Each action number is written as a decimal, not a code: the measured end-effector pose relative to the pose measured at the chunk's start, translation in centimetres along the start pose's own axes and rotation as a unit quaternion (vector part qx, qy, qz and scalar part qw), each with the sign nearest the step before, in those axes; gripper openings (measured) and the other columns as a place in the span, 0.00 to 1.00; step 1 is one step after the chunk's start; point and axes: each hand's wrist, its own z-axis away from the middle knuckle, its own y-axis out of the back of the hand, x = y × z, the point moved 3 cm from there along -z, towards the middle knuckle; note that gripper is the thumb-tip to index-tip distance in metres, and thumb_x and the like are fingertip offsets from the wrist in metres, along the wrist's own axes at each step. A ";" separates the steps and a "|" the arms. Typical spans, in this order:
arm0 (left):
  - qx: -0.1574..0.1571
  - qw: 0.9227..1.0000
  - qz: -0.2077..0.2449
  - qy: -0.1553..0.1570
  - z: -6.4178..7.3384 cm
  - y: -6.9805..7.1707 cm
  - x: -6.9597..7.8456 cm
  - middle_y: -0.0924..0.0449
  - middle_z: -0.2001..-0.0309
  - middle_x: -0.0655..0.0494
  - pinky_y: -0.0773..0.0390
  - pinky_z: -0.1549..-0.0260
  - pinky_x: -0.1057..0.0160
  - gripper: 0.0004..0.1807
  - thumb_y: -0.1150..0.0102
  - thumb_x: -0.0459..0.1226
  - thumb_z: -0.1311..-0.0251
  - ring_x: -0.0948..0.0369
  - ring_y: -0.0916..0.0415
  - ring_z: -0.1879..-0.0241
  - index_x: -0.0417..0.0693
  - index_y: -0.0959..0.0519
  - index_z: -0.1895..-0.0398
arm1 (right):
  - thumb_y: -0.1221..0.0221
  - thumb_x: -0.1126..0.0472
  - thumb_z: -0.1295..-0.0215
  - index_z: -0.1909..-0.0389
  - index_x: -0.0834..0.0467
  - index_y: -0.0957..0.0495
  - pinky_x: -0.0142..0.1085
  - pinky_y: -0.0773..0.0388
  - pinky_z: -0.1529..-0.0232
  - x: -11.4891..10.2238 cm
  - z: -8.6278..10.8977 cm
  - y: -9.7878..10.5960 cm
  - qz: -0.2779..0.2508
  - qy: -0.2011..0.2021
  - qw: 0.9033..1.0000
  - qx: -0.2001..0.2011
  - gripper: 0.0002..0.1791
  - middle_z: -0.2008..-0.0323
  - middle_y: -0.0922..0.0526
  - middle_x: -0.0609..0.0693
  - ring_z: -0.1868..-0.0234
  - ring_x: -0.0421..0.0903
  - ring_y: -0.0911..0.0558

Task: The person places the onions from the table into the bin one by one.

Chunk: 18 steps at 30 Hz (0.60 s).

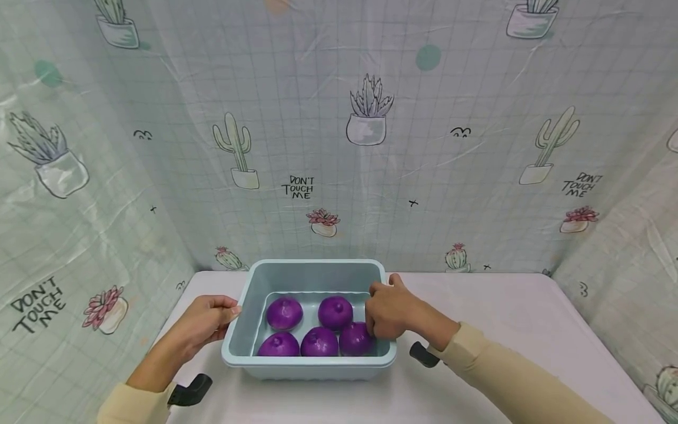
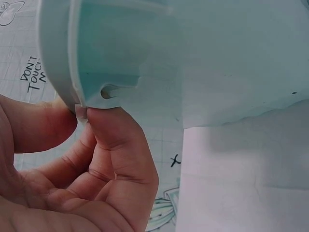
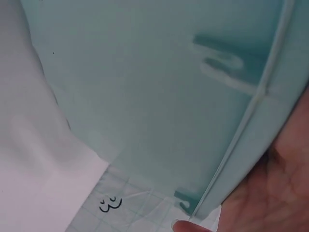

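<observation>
A light blue plastic bin (image 1: 312,368) holds several round purple onions, each with a small nub. My left hand (image 1: 208,324) pinches the bin's left rim between thumb and bent forefinger, as the left wrist view shows from below. Over the right rim reaches my right hand (image 1: 391,309), its bent fingers down inside the bin beside the front right onion (image 1: 356,340). Those fingertips are hidden, so whether they grip that onion or only touch it does not show. In the right wrist view the palm (image 3: 270,193) lies along the rim.
The bin stands on a white table (image 1: 466,353). Behind and at both sides hangs a pale sheet (image 1: 318,88) printed with cacti and lettering. A black wrist device (image 1: 190,390) sits at the left sleeve, another black device (image 1: 425,354) at the right.
</observation>
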 end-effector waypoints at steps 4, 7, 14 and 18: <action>0.000 1.000 -0.005 -0.007 -0.1 0.0 0.1 0.16 0.60 0.50 0.15 0.64 0.62 0.15 0.45 0.34 0.26 0.59 0.20 0.66 0.28 0.24 0.46 | 0.35 0.59 0.44 0.74 0.43 0.08 0.57 0.38 0.47 0.2 0.1 0.1 -0.013 0.002 1.000 0.004 0.09 0.80 0.18 0.34 0.47 0.46 0.26; 0.001 1.000 -0.011 -0.011 -0.1 -0.1 0.2 0.16 0.59 0.49 0.15 0.64 0.62 0.15 0.46 0.34 0.26 0.58 0.19 0.66 0.28 0.24 0.46 | 0.35 0.60 0.42 0.69 0.44 0.07 0.60 0.39 0.43 0.5 0.3 0.0 -0.038 0.011 0.999 0.019 0.10 0.73 0.13 0.36 0.43 0.48 0.25; 0.019 0.990 -0.134 -0.043 0.1 0.2 1.6 0.16 0.53 0.41 0.14 0.57 0.54 0.19 0.44 0.37 0.27 0.54 0.17 0.58 0.29 0.24 0.43 | 0.39 0.52 0.28 0.41 0.49 0.15 0.68 0.45 0.33 1.4 1.0 0.6 -0.123 0.022 0.987 0.106 0.17 0.40 0.14 0.45 0.29 0.55 0.28; 0.062 0.948 -0.292 -0.109 0.8 0.1 3.8 0.23 0.37 0.30 0.21 0.44 0.36 0.34 0.41 0.50 0.27 0.36 0.23 0.39 0.32 0.29 0.31 | 0.42 0.40 0.26 0.25 0.46 0.29 0.70 0.48 0.29 2.0 1.5 1.9 -0.113 -0.016 0.980 0.163 0.32 0.24 0.29 0.49 0.21 0.59 0.38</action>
